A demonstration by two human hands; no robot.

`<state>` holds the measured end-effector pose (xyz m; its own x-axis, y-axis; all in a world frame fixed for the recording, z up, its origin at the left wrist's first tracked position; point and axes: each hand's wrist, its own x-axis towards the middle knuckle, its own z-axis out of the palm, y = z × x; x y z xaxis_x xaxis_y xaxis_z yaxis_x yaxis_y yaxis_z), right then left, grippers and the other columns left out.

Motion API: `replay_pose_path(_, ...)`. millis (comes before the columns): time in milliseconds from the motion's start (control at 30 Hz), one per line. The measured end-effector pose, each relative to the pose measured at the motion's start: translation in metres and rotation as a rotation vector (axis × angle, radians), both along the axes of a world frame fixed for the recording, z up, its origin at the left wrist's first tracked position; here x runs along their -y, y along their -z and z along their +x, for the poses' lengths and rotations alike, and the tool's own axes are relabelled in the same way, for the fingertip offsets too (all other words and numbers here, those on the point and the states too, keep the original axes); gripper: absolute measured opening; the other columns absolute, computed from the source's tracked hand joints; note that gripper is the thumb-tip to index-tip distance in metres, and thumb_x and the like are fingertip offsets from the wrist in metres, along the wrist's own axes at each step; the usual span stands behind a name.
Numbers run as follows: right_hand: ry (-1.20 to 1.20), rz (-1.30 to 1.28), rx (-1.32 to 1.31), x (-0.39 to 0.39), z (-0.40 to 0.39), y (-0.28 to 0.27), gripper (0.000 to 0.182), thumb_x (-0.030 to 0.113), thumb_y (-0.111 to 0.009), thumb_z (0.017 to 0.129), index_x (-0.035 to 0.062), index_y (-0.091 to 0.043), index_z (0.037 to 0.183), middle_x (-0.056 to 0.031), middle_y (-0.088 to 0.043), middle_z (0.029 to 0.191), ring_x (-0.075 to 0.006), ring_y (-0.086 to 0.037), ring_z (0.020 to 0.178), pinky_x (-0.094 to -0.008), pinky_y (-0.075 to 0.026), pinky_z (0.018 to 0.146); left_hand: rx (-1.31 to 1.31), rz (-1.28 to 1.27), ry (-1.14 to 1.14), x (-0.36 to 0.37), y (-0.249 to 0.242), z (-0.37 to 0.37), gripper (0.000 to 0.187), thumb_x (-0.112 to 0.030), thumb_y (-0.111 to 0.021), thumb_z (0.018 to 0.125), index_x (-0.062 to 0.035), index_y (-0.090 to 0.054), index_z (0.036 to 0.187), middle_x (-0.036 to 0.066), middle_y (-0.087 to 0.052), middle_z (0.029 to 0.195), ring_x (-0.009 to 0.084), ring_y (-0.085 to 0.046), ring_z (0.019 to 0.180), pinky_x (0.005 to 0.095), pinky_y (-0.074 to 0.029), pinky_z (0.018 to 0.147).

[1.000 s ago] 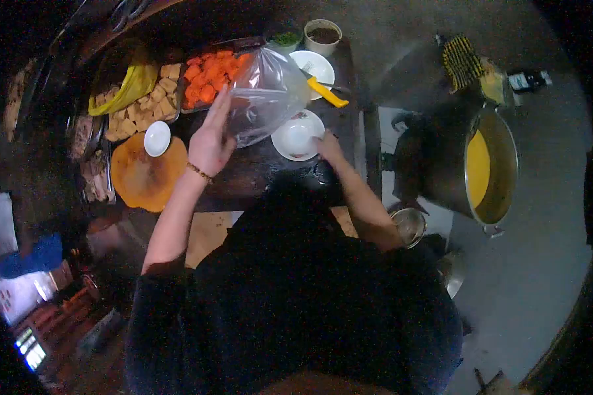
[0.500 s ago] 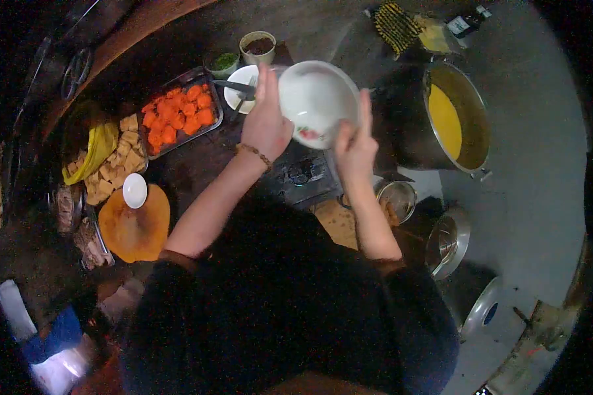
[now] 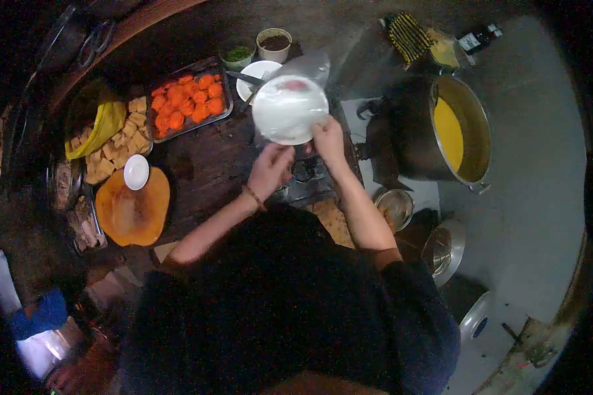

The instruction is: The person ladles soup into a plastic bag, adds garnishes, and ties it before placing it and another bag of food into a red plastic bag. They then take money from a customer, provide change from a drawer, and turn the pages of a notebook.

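Observation:
A white bowl [image 3: 288, 118] with a red mark near its far edge is held up in front of me. Clear plastic film [image 3: 311, 68] sticks out past its far right side and seems to lie about it. My right hand [image 3: 328, 139] is closed on the bowl's near right edge. Just below the near left edge, my left hand [image 3: 271, 172] has its fingers curled together; what they pinch, if anything, is hidden. Beyond the bowl lies a white plate [image 3: 249, 68], partly covered, with a dark-handled utensil [image 3: 245, 78] across it.
To the left are a tray of orange pieces [image 3: 192, 102], tan cubes [image 3: 115, 155], a yellow bag [image 3: 103, 128] and a round wooden board [image 3: 133, 214] bearing a small white dish [image 3: 136, 172]. A big pot [image 3: 418, 131] of yellow liquid stands right. Two small tubs [image 3: 273, 46] sit behind.
The bowl has moved slightly left and nearer, and its red mark is now at the far side. My hands have gone from upright beside it to its near edge, fingers closed.

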<state>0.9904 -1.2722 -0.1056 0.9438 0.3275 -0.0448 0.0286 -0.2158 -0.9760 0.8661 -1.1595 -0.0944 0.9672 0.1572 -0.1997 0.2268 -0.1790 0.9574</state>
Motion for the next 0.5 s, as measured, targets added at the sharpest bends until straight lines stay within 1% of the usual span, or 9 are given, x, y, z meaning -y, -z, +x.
replay_pose_path(67,-0.115,-0.109,-0.108,-0.007,-0.009,-0.023,0.019,0.006,-0.052,0.078,-0.0076,-0.053,0.091,-0.0134,-0.058,0.060,-0.0168,-0.057,0.045,-0.0319,-0.045,0.041,0.013,-0.674,-0.498,-0.007,0.000,0.015,0.026,-0.013,-0.050,0.084,-0.0004,-0.048,0.107,0.010,-0.058,0.080,0.0176,-0.059,0.067,0.0304,-0.049,0.055)
replay_pose_path(100,-0.117,-0.113,-0.105,-0.009,-0.010,-0.031,0.019,0.006,-0.052,0.078,-0.0076,-0.053,0.091,-0.0134,-0.058,0.060,-0.0168,-0.057,0.045,-0.0319,-0.045,0.041,0.016,-0.679,-0.499,-0.012,0.002,0.019,0.026,-0.013,-0.050,0.084,-0.0004,-0.048,0.107,0.010,-0.058,0.080,0.0176,-0.059,0.067,0.0304,-0.049,0.055)
replay_pose_path(167,-0.339,-0.264,-0.147,-0.012,-0.011,-0.042,0.021,0.009,-0.055,0.078,-0.0046,-0.053,0.094,-0.0150,-0.060,0.070,-0.0219,-0.060,0.055,-0.0357,-0.049,0.050,0.031,-0.798,-0.751,-0.029,0.018,0.025,0.026,-0.008,-0.049,0.082,0.0027,-0.047,0.106,0.011,-0.057,0.078,0.0192,-0.058,0.062,0.0313,-0.049,0.054)
replay_pose_path(200,-0.337,-0.263,-0.141,-0.015,-0.011,-0.041,0.021,0.009,-0.055,0.078,-0.0046,-0.053,0.094,-0.0150,-0.060,0.070,-0.0219,-0.060,0.055,-0.0357,-0.049,0.050,0.065,-1.029,-0.763,-0.040,0.027,0.028,0.026,-0.005,-0.048,0.081,0.0019,-0.048,0.106,0.012,-0.058,0.081,0.0192,-0.057,0.059,0.0318,-0.049,0.054)
replay_pose_path(267,-0.050,-0.688,0.541,-0.020,-0.015,-0.048,0.032,0.015,-0.059,0.074,0.0012,-0.052,0.102,-0.0139,-0.060,0.080,-0.0264,-0.060,0.066,-0.0377,-0.047,0.061,0.101,-0.964,-0.791,-0.040,0.018,0.037,0.027,-0.005,-0.048,0.080,0.0014,-0.048,0.106,0.012,-0.058,0.082,0.0191,-0.057,0.060,0.0319,-0.049,0.054)
replay_pose_path(300,-0.043,-0.693,0.541,-0.021,-0.014,-0.053,0.032,0.015,-0.059,0.074,0.0012,-0.052,0.102,-0.0139,-0.060,0.080,-0.0264,-0.060,0.066,-0.0377,-0.047,0.061,0.134,-0.902,-0.825,-0.039,0.014,0.040,0.027,-0.004,-0.048,0.080,0.0008,-0.048,0.106,0.012,-0.058,0.083,0.0191,-0.058,0.061,0.0321,-0.049,0.055)
replay_pose_path(367,0.214,-0.729,1.257,-0.035,-0.021,-0.097,0.037,0.015,-0.061,0.071,0.0070,-0.050,0.105,-0.0149,-0.057,0.095,-0.0336,-0.056,0.081,-0.0414,-0.045,0.074,0.105,-0.875,-0.745,-0.040,0.022,0.047,0.028,-0.004,-0.048,0.080,-0.0003,-0.049,0.107,0.011,-0.058,0.087,0.0188,-0.058,0.065,0.0321,-0.050,0.055)
replay_pose_path(467,-0.017,-0.674,1.303,-0.051,-0.011,-0.073,0.036,0.012,-0.064,0.066,0.0084,-0.051,0.100,-0.0143,-0.055,0.097,-0.0334,-0.054,0.087,-0.0410,-0.043,0.077,0.100,-0.849,-0.644,-0.032,0.017,0.058,0.029,-0.003,-0.047,0.080,-0.0024,-0.050,0.109,0.009,-0.058,0.093,0.0187,-0.059,0.073,0.0319,-0.050,0.060)
replay_pose_path(500,-0.008,-0.684,1.305,-0.055,-0.015,-0.070,0.036,0.012,-0.064,0.066,0.0084,-0.051,0.100,-0.0143,-0.055,0.097,-0.0334,-0.054,0.087,-0.0410,-0.043,0.077,0.128,-0.856,-0.632,-0.029,0.012,0.064,0.029,-0.002,-0.046,0.081,-0.0034,-0.050,0.110,0.007,-0.058,0.096,0.0188,-0.059,0.078,0.0317,-0.050,0.063)
